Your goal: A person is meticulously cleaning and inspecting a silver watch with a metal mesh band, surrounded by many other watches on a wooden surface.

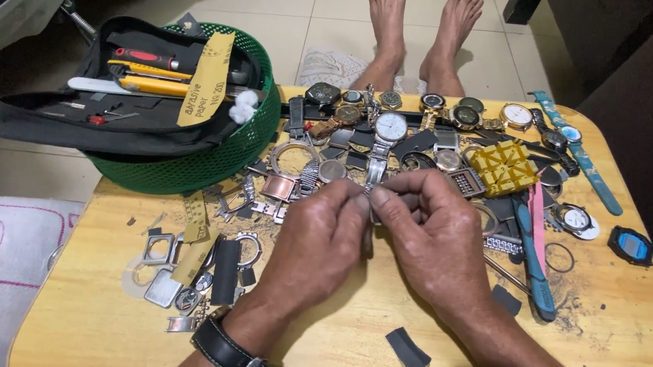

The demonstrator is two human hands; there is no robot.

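My left hand (317, 242) and my right hand (436, 236) meet over the middle of a low wooden table (604, 342). Both pinch the metal band of a silver wristwatch (389, 130) with a white dial, whose face lies just beyond my fingertips. The band runs down between my thumbs and is mostly hidden by them. A black strap sits on my left wrist (236, 357). Several other watches and watch cases lie in a pile right behind my hands.
A green plastic basket (210, 161) holding a black tool pouch (96, 120) with cutters and a sandpaper strip stands at the back left. Loose watch cases (169, 272) lie left, pink tweezers (537, 229) and a blue strap (592, 163) right. Someone's bare feet (419, 26) rest beyond the table.
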